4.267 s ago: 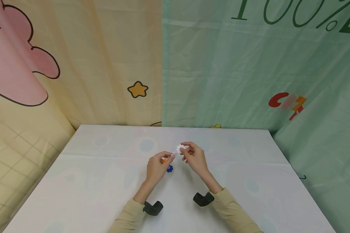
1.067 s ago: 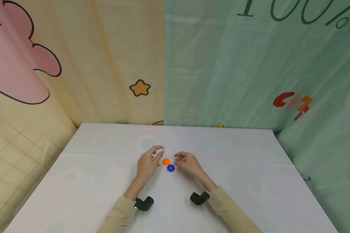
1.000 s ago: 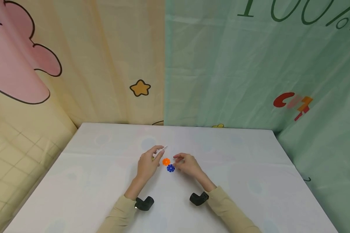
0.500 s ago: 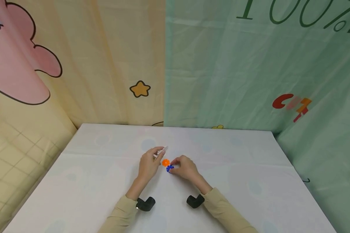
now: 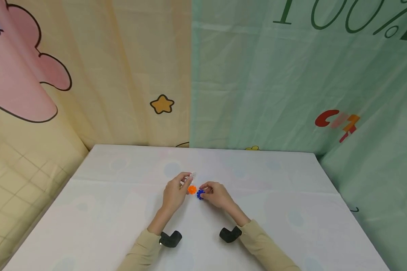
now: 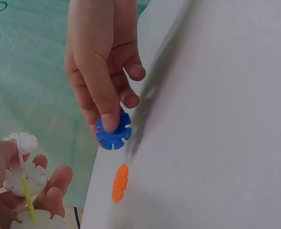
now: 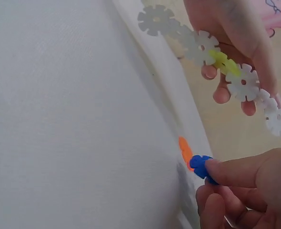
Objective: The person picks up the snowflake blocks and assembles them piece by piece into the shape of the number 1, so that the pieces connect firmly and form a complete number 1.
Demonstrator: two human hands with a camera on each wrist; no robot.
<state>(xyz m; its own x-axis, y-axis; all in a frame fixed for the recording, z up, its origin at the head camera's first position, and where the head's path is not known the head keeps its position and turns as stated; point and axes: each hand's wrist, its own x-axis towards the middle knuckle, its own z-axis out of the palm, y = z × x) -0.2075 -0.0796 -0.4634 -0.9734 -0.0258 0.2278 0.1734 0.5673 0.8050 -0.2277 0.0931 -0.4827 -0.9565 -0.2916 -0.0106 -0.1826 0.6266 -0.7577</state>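
My left hand (image 5: 174, 192) holds a chain of interlocking snowflake discs (image 7: 235, 88), several white ones with a yellow disc (image 7: 222, 62) slotted among them. Its thumb and fingers grip the chain near one end, as the right wrist view shows. Thumb and fingertips of my right hand (image 5: 218, 195) pinch a blue snowflake disc (image 6: 113, 139), raised over the white table. An orange snowflake disc (image 5: 192, 189) lies flat on the cloth between the two hands, just left of the blue one. In the head view most of the chain is hidden behind the left hand.
A white cloth with faint pale spots covers the table (image 5: 257, 210). Behind the table's far edge hang a yellow curtain (image 5: 132, 75) and a green curtain (image 5: 244, 75). Each wrist wears a black camera mount (image 5: 170, 239).
My right hand has come left to the blue disc, pinched it and lifted it off the cloth beside the orange one. The left hand keeps the chain, which the two hands held together earlier.
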